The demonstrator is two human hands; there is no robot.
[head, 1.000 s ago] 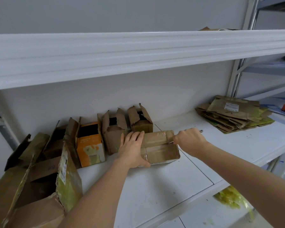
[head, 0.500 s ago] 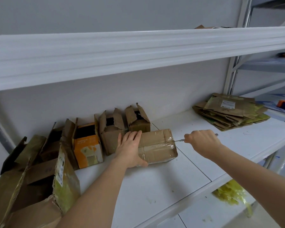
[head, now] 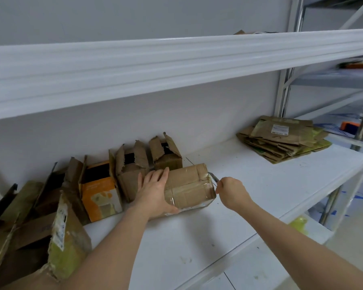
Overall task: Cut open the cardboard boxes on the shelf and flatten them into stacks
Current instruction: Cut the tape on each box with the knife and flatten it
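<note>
**Blade back at the taped box's right end**

Half a second ago the right hand (head: 232, 192) held the blade clear of the box, out to its right; now it has come in close, and the metal blade (head: 214, 177) touches the upper right corner of the taped cardboard box (head: 189, 186). The box itself has not shifted on the white shelf (head: 260, 185), and the left hand (head: 155, 190) stays where it was.

The left hand lies over the box's left end, its fingers (head: 158, 174) straight and spread along the top edge, the thumb pressed against the front face low down. The forearm reaches in from the lower left. The right hand is curled into a fist round the blade's handle, knuckles up, with the forearm coming from the lower right.

The taped box sits closed near the middle of the shelf, just in front of a row of opened boxes (head: 132, 170) against the back wall, one of them an orange box (head: 101, 195). A stack of flattened cardboard (head: 281, 139) lies well apart at the shelf's right end.
</note>
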